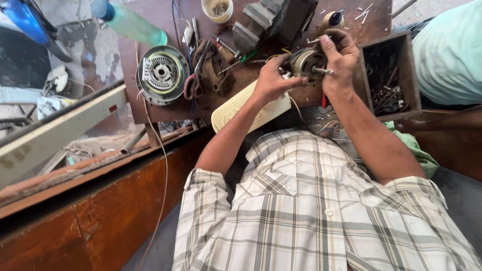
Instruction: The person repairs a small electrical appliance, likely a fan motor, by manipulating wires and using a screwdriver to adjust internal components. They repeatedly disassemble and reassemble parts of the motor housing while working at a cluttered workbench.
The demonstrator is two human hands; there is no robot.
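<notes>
Both forearms extend forward over the near edge of the worktop (150, 108) and converge on a small electric motor (305, 62) held just above that edge. The left hand (272, 80) grasps the motor's left side, fingers curled around the housing, wrist bent slightly inward. The right hand (340, 60) clamps the motor from above and the right, thumb pressed by the protruding shaft (324, 71). A wooden box of metal parts (389, 75) sits just right of the right hand. A cream fan guard (236, 108) lies beneath the left wrist.
</notes>
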